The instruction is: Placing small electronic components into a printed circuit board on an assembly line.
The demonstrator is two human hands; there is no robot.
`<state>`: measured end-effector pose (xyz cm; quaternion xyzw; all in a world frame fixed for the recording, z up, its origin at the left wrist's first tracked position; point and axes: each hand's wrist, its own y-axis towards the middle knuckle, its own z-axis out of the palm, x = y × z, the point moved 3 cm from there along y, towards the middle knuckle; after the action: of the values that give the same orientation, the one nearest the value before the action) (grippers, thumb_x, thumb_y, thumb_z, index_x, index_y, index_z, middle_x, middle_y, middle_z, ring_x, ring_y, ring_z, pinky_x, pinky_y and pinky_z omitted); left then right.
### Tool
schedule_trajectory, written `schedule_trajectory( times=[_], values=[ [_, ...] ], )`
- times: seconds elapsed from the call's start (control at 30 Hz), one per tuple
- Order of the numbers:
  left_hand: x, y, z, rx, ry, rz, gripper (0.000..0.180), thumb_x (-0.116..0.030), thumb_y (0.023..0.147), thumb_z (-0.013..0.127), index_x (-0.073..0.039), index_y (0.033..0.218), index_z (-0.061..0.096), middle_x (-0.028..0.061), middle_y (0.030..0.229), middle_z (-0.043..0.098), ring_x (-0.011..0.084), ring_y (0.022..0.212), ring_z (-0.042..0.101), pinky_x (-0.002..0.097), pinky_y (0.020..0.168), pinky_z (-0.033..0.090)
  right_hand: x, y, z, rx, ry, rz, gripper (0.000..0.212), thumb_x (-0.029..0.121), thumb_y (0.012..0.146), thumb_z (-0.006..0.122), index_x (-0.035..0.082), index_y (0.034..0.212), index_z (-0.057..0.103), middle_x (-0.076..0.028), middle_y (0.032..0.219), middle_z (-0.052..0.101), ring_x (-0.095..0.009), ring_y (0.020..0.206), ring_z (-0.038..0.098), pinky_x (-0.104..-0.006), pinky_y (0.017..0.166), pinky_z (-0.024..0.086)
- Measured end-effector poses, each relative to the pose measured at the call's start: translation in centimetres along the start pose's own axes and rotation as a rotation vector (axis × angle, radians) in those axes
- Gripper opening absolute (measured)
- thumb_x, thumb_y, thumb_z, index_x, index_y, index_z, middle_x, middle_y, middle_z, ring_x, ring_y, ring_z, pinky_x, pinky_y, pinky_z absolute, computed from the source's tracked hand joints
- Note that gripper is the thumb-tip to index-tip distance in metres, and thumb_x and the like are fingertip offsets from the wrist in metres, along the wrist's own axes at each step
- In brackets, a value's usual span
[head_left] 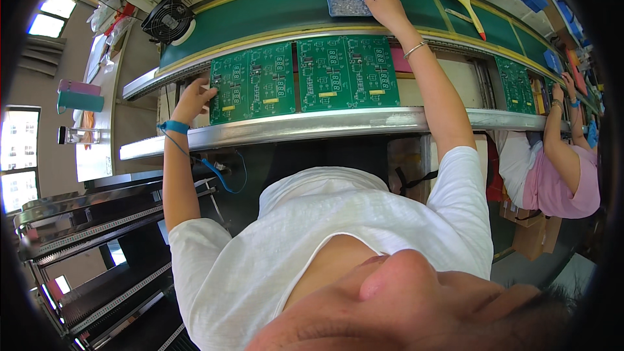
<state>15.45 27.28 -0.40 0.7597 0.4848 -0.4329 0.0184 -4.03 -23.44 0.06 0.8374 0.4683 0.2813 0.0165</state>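
Two green circuit boards (252, 84) (348, 73) lie side by side across the metal rails in front of me. My left hand (193, 100) is at the left edge of the left board, thumb and fingers bent against that edge; a blue strap with a coiled cord circles its wrist. Beyond the boards, a blue plastic bin (335, 13) full of small clear parts sits on the green belt. The fingers of my right hand (388, 10) are closed on the right rim of this bin.
A black fan (168, 19) stands at the belt's left end. On the green belt (279, 1), a brush (465, 4) lies to the right. Farther right, another board (515, 84) rests on the rails (292, 123), near a co-worker in pink (562, 182). Metal racks (97, 253) stand lower left.
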Motion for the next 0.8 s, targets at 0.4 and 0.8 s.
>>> schedule_trajectory(
  times=[0.4,0.8],
  values=[
    [-28.1,5.8,15.9,-0.694,0.699,1.211,0.022,-0.022,0.079,0.080,-0.008,0.095,0.075,0.0068,0.101,0.061,0.0283,0.102,0.057,0.0423,0.084,0.046,4.0,-2.9,-2.2,-0.201,-0.135,-0.110,0.036,0.036,0.091,0.069,0.006,0.111,0.066,-0.014,0.104,0.071,-0.036,0.106,0.066,-0.0500,0.085,0.056],
    [-28.5,10.8,19.1,-0.651,0.722,1.172,0.010,-0.016,0.078,0.075,-0.011,0.087,0.073,0.0052,0.097,0.064,0.0287,0.102,0.058,0.0428,0.082,0.044,6.7,-1.9,-2.7,-0.039,-0.359,-0.571,0.015,0.014,0.084,0.075,0.017,0.099,0.077,0.000,0.093,0.070,-0.022,0.106,0.059,-0.0451,0.104,0.040]
  ],
)
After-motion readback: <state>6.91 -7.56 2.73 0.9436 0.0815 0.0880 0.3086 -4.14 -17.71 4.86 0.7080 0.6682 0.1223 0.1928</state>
